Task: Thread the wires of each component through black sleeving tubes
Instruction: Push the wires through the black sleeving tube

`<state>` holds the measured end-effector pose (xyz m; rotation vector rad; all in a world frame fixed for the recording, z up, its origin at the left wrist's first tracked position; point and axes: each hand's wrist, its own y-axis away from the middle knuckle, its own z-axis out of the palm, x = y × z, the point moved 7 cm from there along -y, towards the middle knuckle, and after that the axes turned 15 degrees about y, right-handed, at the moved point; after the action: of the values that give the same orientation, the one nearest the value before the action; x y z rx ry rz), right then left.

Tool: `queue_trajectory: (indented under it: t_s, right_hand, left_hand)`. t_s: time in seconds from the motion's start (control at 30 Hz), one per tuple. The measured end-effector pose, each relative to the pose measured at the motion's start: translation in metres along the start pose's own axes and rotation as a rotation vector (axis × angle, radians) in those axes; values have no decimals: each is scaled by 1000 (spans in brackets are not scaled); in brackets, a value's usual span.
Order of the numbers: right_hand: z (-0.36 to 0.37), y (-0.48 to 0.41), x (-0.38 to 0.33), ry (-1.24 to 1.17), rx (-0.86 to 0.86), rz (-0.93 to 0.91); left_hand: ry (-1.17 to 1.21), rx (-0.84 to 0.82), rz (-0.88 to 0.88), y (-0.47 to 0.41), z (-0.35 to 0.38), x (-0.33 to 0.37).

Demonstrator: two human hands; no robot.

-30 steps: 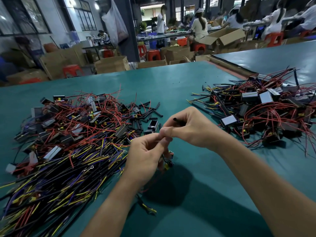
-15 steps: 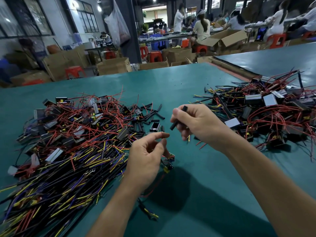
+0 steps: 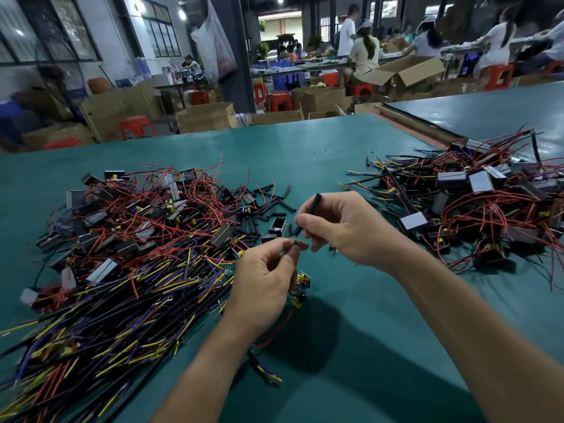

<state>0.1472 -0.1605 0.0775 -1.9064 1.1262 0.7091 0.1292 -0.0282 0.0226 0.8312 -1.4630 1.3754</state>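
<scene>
A black sleeving tube [image 3: 307, 213] is pinched between thumb and fingers of the right hand [image 3: 341, 228], tilted with its lower end just beside the left fingertips. The left hand [image 3: 264, 282] pinches a thin wire end and holds a small component [image 3: 302, 282] above the green table [image 3: 351, 346]. Loose tubes [image 3: 268, 206] lie just behind the hands, between the left pile of wired components [image 3: 122, 239] and a right pile [image 3: 476, 206].

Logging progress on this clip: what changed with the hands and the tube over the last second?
The right hand drew away from the left hand with the black tube, then tilted it steeper and brought its lower end back toward the wire that the left hand pinches. Nothing was let go. The part under the left hand, the left pile and the right pile stayed put.
</scene>
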Motion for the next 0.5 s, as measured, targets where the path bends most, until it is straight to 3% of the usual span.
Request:
queue_trajectory:
  t_s: [0.3,0.5]
  right_hand:
    - [1,-2,0,69,24,39]
    - [13,1,5,49,-169,76]
  left_hand:
    - [-119,-27,70,1,3,7]
    - [-136,-92,11,3,8,6]
